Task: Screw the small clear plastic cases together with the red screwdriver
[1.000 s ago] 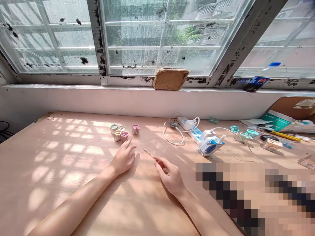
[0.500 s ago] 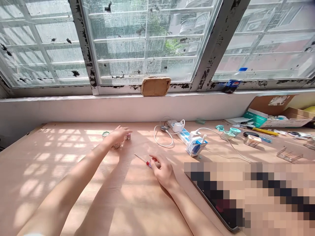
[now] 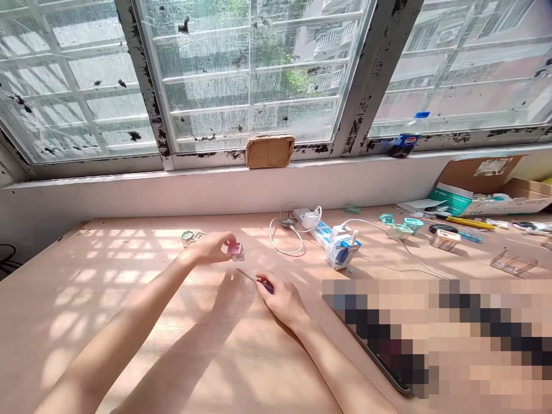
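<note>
The left hand [image 3: 210,248] has just brought its pinched fingertips [image 3: 227,237] onto a small pink-topped cube [image 3: 236,250], which sits at eleven o'clock from the right hand [image 3: 280,300], whose curled fingers [image 3: 269,286] hold a small screwdriver [image 3: 259,280] with its tip toward ten o'clock.

"What's along the far side?"
"Three big windows [image 3: 250,75]; white metal frames [image 3: 149,80] with the paint flaking black; spotted panes, a pale balconied building [image 3: 328,40] and a green tree [image 3: 276,75] beyond."
"And under them?"
"A white wall [image 3: 215,198] topped by a sill [image 3: 207,165]; a cardboard pad [image 3: 270,151] leans there, a Pepsi bottle [image 3: 405,141] further right."
"The light?"
"Strong sun; it comes through the glazing and lays a lattice of bright patches across the wooden counter [image 3: 60,322]."
</note>
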{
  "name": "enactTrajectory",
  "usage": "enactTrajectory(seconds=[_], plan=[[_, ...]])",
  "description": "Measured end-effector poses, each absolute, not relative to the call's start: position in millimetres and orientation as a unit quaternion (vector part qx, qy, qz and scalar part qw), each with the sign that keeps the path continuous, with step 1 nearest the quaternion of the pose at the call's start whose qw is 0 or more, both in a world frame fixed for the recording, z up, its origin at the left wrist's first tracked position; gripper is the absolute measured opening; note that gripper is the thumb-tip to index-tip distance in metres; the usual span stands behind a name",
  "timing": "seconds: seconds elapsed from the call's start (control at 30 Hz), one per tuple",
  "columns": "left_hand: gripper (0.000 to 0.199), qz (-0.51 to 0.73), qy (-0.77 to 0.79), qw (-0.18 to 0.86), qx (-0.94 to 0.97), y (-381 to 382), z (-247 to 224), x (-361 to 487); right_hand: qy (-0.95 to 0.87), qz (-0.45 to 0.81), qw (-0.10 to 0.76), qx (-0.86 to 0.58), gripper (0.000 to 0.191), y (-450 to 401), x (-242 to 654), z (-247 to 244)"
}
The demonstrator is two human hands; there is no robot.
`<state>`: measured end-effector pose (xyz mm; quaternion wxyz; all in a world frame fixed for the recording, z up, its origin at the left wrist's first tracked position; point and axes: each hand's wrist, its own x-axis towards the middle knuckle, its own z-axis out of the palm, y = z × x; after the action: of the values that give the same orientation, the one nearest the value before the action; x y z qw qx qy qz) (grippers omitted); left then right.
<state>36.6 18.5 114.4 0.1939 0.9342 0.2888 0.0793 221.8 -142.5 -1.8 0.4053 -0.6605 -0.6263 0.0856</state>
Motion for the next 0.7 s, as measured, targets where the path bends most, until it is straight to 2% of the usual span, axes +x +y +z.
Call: enactTrajectory(seconds=[0.1, 0.2, 0.37, 0.43, 0.53, 0.7], plan=[[0.027, 0.177, 0.232, 0.304, 0.907, -16, 99, 6, -0.647, 0.074, 0.378, -0.658, 0.019, -142, 223, -3], [0.026, 0.214, 0.256, 0.366, 0.869, -50, 77, -22, -0.655, 0.07, 0.37, -0.655, 0.019, -140, 223, -6], [0.026, 0.232, 0.284, 0.556, 0.746, -80, 48, -44, -0.662, 0.055, 0.42, -0.619, 0.023, -144, 215, -6], [0.029, 0.257, 0.281, 0.599, 0.704, -83, 40, -44, -0.673, 0.027, 0.443, -0.592, 0.021, -148, 208, -5], [0.029, 0.27, 0.306, 0.585, 0.701, -84, 32, -43, -0.7, 0.002, 0.467, -0.54, 0.019, -154, 194, -5], [0.035, 0.255, 0.341, 0.519, 0.741, -87, 28, -44, -0.758, 0.027, 0.477, -0.444, 0.033, -156, 174, -2]])
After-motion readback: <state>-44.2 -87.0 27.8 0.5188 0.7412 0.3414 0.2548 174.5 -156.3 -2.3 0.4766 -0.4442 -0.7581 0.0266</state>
